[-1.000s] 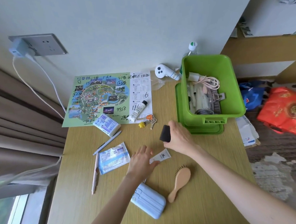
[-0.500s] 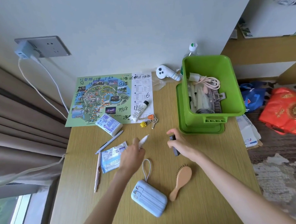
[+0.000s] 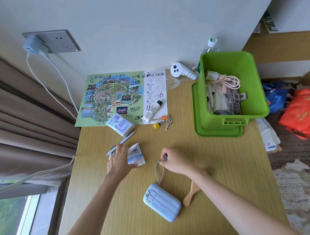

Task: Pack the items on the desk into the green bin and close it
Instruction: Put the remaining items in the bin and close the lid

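right hand (image 3: pixel 173 161): clenched on a small dark object (image 3: pixel 165 157); fingertips at the strap (image 3: pixel 158 173) loop, which we judge they pinch.
left hand (image 3: pixel 119 161): laid over the wipes packet (image 3: pixel 135 155); whether it is gripping or only pressing, we cannot tell.
power bank (image 3: pixel 162 202): flat on the desk (image 3: pixel 217 168), near middle, strap running far toward the right hand.
handling: we judge the power bank dense, rigid and smooth. The strap is thin and limp, so a lift by the loop will swing. Surer hold: across the narrow sides.
wipes packet: soft, light; take by an edge.
bin (image 3: pixel 219 60): far right, open, part filled, standing on its lid (image 3: pixel 218 132).
not yet packed: pens (image 3: pixel 127 138), tissue pack (image 3: pixel 120 125), tube (image 3: pixel 153 111), keys (image 3: pixel 162 122), brush (image 3: pixel 190 197).
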